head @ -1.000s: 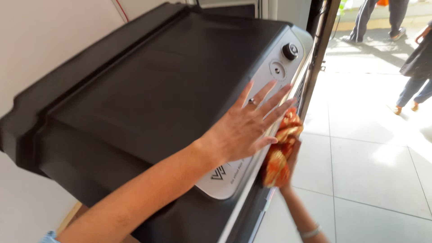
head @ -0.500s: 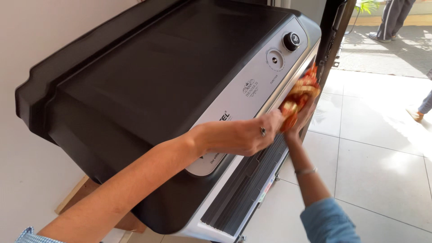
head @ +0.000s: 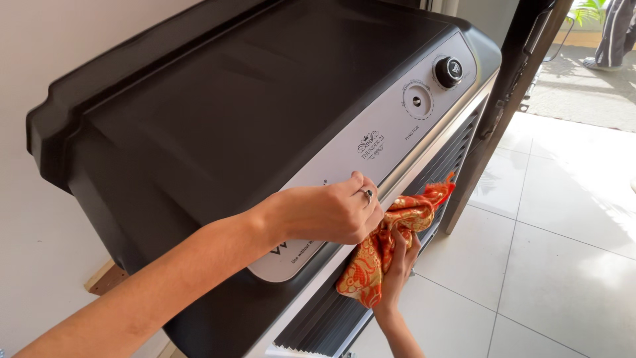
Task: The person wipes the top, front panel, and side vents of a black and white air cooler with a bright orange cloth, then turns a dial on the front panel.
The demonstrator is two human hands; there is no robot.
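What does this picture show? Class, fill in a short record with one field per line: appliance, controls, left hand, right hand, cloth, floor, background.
appliance: large black air cooler with a white control strip, set against a white wall
controls: black knob and a round white dial on the strip
left hand: left hand curled over the strip's front edge
right hand: right hand pressing the cloth against the front grille
cloth: orange patterned cloth, crumpled
floor: pale tiled floor
background: a person's legs beyond the open doorway

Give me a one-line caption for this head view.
Left hand braces the air cooler; right hand presses an orange cloth against its front.
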